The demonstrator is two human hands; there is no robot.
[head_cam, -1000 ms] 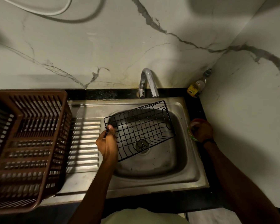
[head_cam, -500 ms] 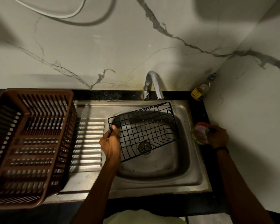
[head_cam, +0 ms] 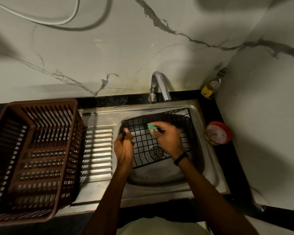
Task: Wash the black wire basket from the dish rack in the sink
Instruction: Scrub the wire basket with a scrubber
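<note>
Dim warm light, glare stripes on the steel drainboard [head_cam: 98, 150] left of the fingers [head_cam: 127, 132], broad soft shadows on the marble wall [head_cam: 126, 48] above, wide-angle bending at edges

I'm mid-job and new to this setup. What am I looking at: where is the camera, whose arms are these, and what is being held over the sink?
There is no machine here: these are a person's two bare hands. Every picture comes from one wide-angle camera worn on the person's head and looking down, so the arms enter from the bottom edge. The left hand grips the left rim of the black basket and holds it tilted over the sink, in front of the tap. The right hand holds a green scrubber inside the basket. A brown rack stands to the left of the sink. To the right sits a round tub with a red rim, and a bottle stands in the back corner. No running water is visible.
</note>
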